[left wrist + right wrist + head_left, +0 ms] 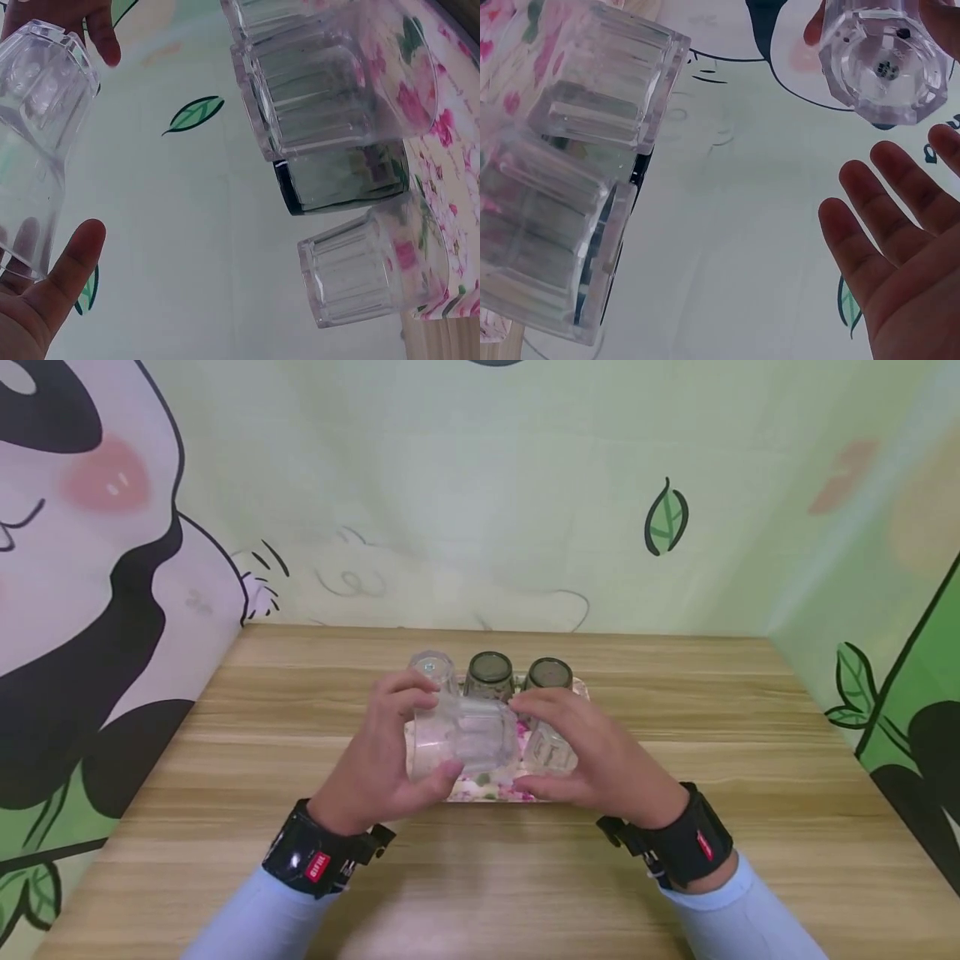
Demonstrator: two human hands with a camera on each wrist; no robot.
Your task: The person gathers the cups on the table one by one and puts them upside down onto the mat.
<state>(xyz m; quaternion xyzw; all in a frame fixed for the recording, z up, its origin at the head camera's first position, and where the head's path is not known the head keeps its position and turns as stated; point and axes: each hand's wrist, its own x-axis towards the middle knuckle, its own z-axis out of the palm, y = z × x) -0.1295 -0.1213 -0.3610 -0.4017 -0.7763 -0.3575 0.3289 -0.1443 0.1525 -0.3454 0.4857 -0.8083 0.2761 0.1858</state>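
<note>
My left hand (378, 747) grips a clear faceted drinking glass (486, 735) lying on its side in the air above the tray, its base toward the right. In the left wrist view, thumb and fingers wrap the mouth end of this glass (34, 142). My right hand (600, 752) is spread near the base; the right wrist view shows its fingers (889, 187) apart from the glass base (885, 71). Behind the held glass, a clear glass (432, 667) and two dark grey glasses (491, 667) (550, 673) stand upside down.
The flowered tray (487, 789) lies on the wooden table (300, 727). Another clear upturned glass (551, 753) stands at the tray's right, close to my right hand. A printed cloth wall (465, 527) rises behind the table's back edge.
</note>
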